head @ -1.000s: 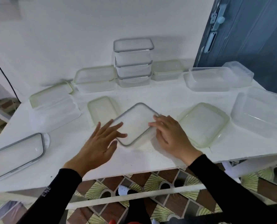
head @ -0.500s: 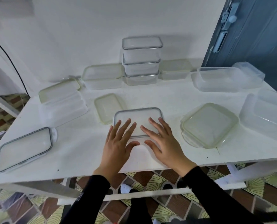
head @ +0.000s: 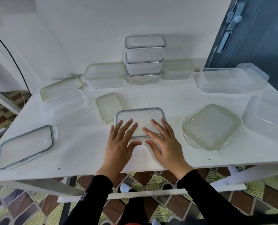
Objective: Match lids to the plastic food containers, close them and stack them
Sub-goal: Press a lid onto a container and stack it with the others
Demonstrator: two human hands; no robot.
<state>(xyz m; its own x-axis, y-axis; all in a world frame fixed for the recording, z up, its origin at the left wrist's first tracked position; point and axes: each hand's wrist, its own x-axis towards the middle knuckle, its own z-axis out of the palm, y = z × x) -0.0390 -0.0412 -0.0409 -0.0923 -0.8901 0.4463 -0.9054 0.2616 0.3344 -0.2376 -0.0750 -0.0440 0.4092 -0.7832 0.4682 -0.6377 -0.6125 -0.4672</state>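
lid squared up, both palms now pressing it shut

nearest, the left hand (head: 118, 143) and right hand (head: 164, 142) lie flat with fingers straight on the grey-rimmed lid (head: 139, 117), gripping nothing. a second ago this container sat diagonal with the hands at its corners; it now sits square to the edge of the white table (head: 79, 148), so the lid looks matched and is probably being sealed. whether its clips are down i cannot tell. beside it lie a small green-rimmed lid (head: 109, 106) and a closed square container (head: 211, 127). at the wall, the stack of three closed containers (head: 144, 60) likely takes this one next.
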